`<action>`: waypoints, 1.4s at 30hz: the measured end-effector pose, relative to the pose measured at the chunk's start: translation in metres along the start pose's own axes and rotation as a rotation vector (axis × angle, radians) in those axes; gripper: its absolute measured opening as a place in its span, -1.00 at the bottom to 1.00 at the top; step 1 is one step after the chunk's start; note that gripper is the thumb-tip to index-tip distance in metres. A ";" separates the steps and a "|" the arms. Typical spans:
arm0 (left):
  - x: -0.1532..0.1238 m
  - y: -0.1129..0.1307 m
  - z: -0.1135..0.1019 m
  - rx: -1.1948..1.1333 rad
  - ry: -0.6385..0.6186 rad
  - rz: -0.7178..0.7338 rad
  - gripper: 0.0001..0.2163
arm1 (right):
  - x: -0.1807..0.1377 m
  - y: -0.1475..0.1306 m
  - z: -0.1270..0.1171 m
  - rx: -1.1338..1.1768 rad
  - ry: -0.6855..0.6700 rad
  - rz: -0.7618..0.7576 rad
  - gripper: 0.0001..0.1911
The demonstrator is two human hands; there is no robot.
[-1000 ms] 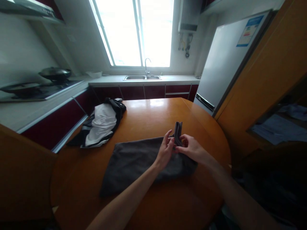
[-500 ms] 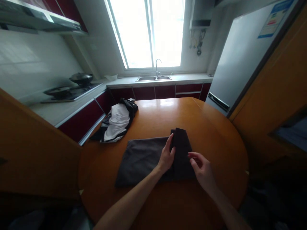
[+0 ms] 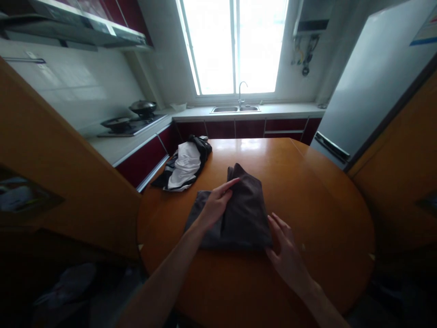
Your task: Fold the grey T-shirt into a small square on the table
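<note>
A dark grey folded garment [image 3: 246, 214] lies near the middle of the round wooden table, its kind not clear. Its right part is turned over onto the left part, with the far end of the fold standing up a little. My left hand [image 3: 215, 205] has its thumb and fingers on the left edge of this folded layer and appears to pinch it. At the garment's right edge, my right hand [image 3: 285, 253] rests with fingers and thumb apart, fingertips touching the cloth's side.
A crumpled black and white garment [image 3: 186, 164] lies at the table's [image 3: 317, 196] far left. Beyond are a counter with a sink [image 3: 235, 109], a stove with pans [image 3: 142, 108], and a fridge [image 3: 362, 86] at the right. A wooden panel [image 3: 68, 136] stands on the left.
The right part of the grey garment has been folded farther left, covering more of it. My left hand moved left with the fold; my right hand moved to the right edge. The view shifted.
</note>
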State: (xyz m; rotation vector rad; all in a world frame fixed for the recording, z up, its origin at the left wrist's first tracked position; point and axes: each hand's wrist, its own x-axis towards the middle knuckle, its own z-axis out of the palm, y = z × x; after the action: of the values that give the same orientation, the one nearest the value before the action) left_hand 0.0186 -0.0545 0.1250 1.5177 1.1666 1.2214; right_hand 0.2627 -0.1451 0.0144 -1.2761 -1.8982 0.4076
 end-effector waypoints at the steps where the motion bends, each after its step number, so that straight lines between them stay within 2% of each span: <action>1: -0.005 -0.005 -0.015 0.008 0.025 -0.038 -0.56 | 0.001 -0.003 0.006 -0.002 -0.013 -0.018 -0.19; 4: -0.021 -0.035 -0.055 0.058 0.118 -0.152 -0.51 | 0.002 -0.011 0.022 -0.017 -0.080 -0.083 -0.17; 6: -0.032 -0.060 -0.072 0.106 0.147 -0.229 -0.48 | 0.000 -0.013 0.029 -0.033 -0.128 -0.107 -0.17; 8: -0.042 -0.082 -0.079 0.169 0.134 -0.267 -0.45 | -0.003 -0.012 0.034 -0.057 -0.160 -0.114 -0.17; 10: -0.049 -0.094 -0.079 0.239 0.109 -0.243 -0.41 | -0.006 -0.008 0.037 -0.085 -0.174 -0.122 -0.20; 14: -0.048 -0.088 -0.077 0.333 0.137 -0.122 -0.46 | -0.009 -0.001 0.039 -0.121 -0.188 -0.156 -0.23; 17: -0.040 -0.080 -0.087 0.358 0.136 -0.070 -0.48 | -0.009 0.000 0.039 -0.120 -0.190 -0.173 -0.21; 21: -0.034 -0.087 -0.105 0.336 0.062 -0.157 -0.45 | -0.007 -0.003 0.038 -0.100 -0.183 -0.181 -0.19; 24: -0.035 -0.093 -0.110 0.261 0.059 -0.202 -0.43 | -0.006 -0.004 0.038 -0.088 -0.200 -0.184 -0.20; 29: -0.033 -0.083 -0.116 0.138 0.031 -0.247 -0.37 | -0.007 -0.002 0.039 -0.088 -0.220 -0.188 -0.27; 32: -0.032 -0.081 -0.120 0.195 0.001 -0.267 -0.37 | -0.008 -0.003 0.041 -0.092 -0.234 -0.194 -0.33; 35: -0.034 -0.084 -0.121 0.283 0.019 -0.228 -0.38 | -0.008 -0.003 0.041 -0.103 -0.245 -0.189 -0.35; 42: -0.036 -0.085 -0.125 0.325 0.007 -0.205 -0.41 | -0.007 -0.002 0.042 -0.118 -0.253 -0.190 -0.36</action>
State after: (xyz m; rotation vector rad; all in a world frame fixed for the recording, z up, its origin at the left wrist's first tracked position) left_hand -0.1210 -0.0647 0.0567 1.5788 1.5411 0.9328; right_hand 0.2311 -0.1451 -0.0134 -1.1479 -2.2650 0.3756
